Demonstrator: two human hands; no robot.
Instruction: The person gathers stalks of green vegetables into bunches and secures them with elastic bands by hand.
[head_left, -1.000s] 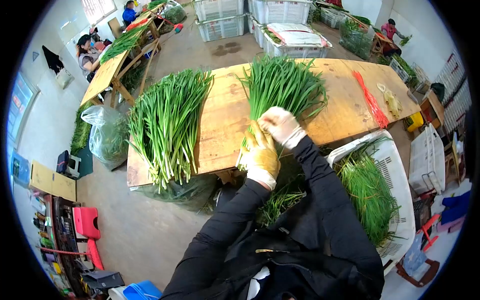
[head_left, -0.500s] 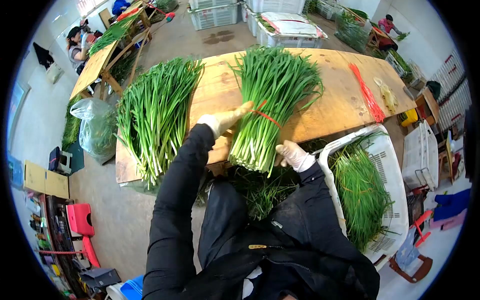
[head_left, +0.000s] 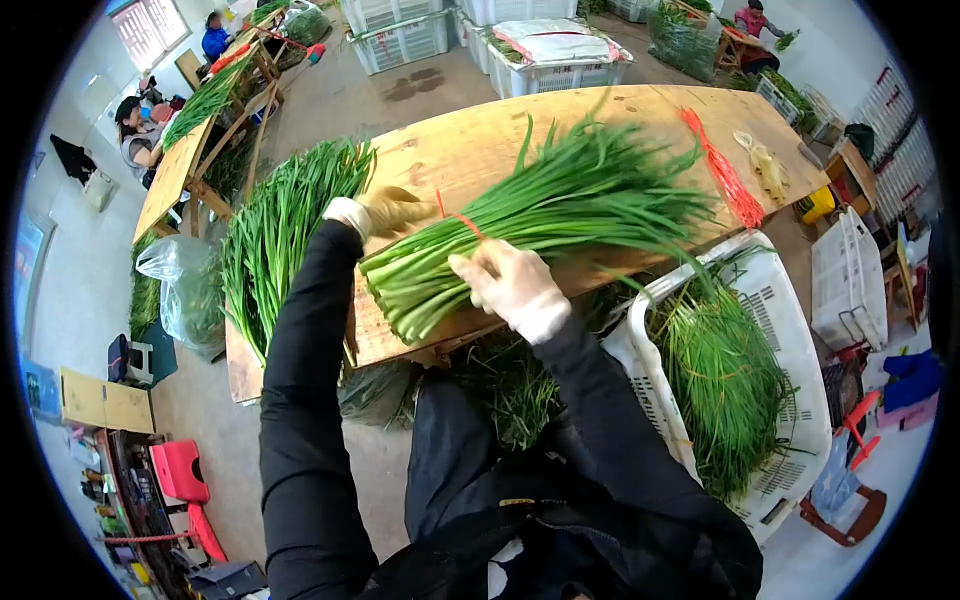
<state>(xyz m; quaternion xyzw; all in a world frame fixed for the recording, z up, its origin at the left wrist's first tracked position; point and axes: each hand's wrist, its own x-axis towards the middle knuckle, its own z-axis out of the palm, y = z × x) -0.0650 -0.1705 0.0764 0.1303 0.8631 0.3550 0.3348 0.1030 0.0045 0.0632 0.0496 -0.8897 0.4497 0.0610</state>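
Observation:
A bundle of garlic chives lies slanted across the wooden table, its pale cut ends toward me and its leaves to the right. A red tie circles its stalks, one end sticking up. My right hand, in a pale glove, is closed against the near side of the bundle by the tie. Just left of the bundle is my gloved left hand; motion smears its fingers, and I cannot tell whether they touch the tie. Beyond it, more garlic chives lie at the table's left end.
A white crate with chives stands at the right against the table. Red ties and a spare glove lie on the table's right part. A clear plastic bag stands left. Other people work at tables behind.
The bundle has gone from standing nearly upright to lying slanted, leaves to the right. My right hand has moved up from the cut ends to the tie; my left hand has shifted left off the stalks.

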